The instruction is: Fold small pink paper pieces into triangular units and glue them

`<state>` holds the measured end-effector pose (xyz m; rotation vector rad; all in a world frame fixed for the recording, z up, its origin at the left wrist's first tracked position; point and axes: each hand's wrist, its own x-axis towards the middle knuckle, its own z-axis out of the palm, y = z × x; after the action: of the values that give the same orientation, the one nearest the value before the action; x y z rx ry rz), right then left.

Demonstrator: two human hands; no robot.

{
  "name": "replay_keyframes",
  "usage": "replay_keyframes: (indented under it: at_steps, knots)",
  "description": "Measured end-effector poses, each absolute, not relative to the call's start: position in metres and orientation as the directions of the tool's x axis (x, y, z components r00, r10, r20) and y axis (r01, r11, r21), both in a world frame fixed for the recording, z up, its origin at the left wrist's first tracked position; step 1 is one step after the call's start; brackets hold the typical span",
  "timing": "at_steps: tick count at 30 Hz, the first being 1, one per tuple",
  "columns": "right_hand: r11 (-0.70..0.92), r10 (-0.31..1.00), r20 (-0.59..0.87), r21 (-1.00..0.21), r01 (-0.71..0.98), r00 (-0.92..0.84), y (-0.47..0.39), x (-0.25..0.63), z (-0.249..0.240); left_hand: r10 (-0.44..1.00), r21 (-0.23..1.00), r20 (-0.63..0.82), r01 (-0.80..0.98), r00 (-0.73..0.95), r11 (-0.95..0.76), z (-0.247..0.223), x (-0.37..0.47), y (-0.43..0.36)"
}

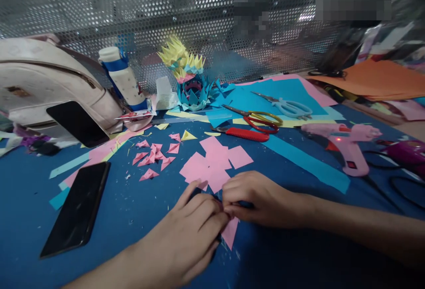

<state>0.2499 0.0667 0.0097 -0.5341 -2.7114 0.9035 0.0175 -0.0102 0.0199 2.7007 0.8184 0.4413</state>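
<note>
A piece of pink paper (230, 233) lies under my fingers near the front of the blue table, one pointed corner sticking out toward me. My left hand (195, 229) presses on it, thumb side hidden, with the index finger lifted toward a cut pink sheet. My right hand (250, 198) is curled, its fingertips pinching the same paper close to my left fingers. Just beyond both hands rest several flat pink paper squares (212, 160), overlapping. To their left is a loose group of small folded pink triangles (154, 154).
Two phones, one flat (78, 209) and one propped on a white bag (49, 76), are at left. Beyond the squares lie a red cutter (247, 134), scissors (262, 121) and a folded-paper piece (194, 92). A pink glue gun (348, 143) with a cord stands at right.
</note>
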Motion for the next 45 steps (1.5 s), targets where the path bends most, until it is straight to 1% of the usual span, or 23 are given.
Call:
replay_keyframes:
  at_steps: [5, 14, 22, 26, 31, 33, 34, 36, 39, 42, 45]
  knots:
    - [0.754, 0.394, 0.108, -0.606, 0.254, -0.913, 0.067, 0.25, 0.008, 0.617, 0.364, 0.216, 0.524, 0.757, -0.77, 0.015, 0.019, -0.011]
    - [0.772, 0.388, 0.121, -0.584, 0.25, -0.914, 0.066, 0.249, 0.009, 0.672, 0.471, 0.187, 0.535, 0.717, -0.701, 0.009, 0.019, 0.0]
    - [0.787, 0.388, 0.15, -0.567, 0.243, -0.909, 0.068, 0.25, 0.002, 0.678, 0.535, 0.205, 0.5, 0.706, -0.681, 0.006, 0.015, 0.005]
    - [0.787, 0.386, 0.153, -0.57, 0.238, -0.91, 0.068, 0.25, 0.001, 0.68, 0.531, 0.205, 0.504, 0.704, -0.681, 0.009, 0.016, 0.005]
    - [0.781, 0.38, 0.137, -0.578, 0.238, -0.915, 0.068, 0.25, 0.003, 0.64, 0.493, 0.24, 0.476, 0.73, -0.728, 0.012, 0.013, 0.006]
    - [0.783, 0.37, 0.134, -0.578, 0.231, -0.919, 0.068, 0.25, 0.005, 0.607, 0.457, 0.266, 0.456, 0.749, -0.763, 0.011, 0.011, 0.006]
    - [0.781, 0.362, 0.13, -0.583, 0.224, -0.923, 0.068, 0.25, 0.007, 0.582, 0.426, 0.287, 0.443, 0.761, -0.789, 0.011, 0.01, 0.006]
    - [0.779, 0.344, 0.124, -0.591, 0.21, -0.931, 0.07, 0.252, 0.01, 0.516, 0.323, 0.354, 0.416, 0.78, -0.85, 0.008, 0.009, 0.006]
    - [0.784, 0.276, 0.097, -0.598, 0.166, -0.956, 0.074, 0.254, 0.014, 0.428, 0.181, 0.453, 0.39, 0.782, -0.903, 0.006, 0.009, 0.004]
    - [0.785, 0.191, 0.088, -0.611, 0.098, -0.978, 0.08, 0.257, 0.017, 0.391, 0.127, 0.49, 0.38, 0.779, -0.916, 0.007, 0.01, 0.001]
    - [0.803, 0.146, 0.117, -0.594, 0.049, -0.982, 0.083, 0.257, 0.019, 0.367, 0.102, 0.472, 0.364, 0.801, -0.926, 0.009, 0.008, -0.003]
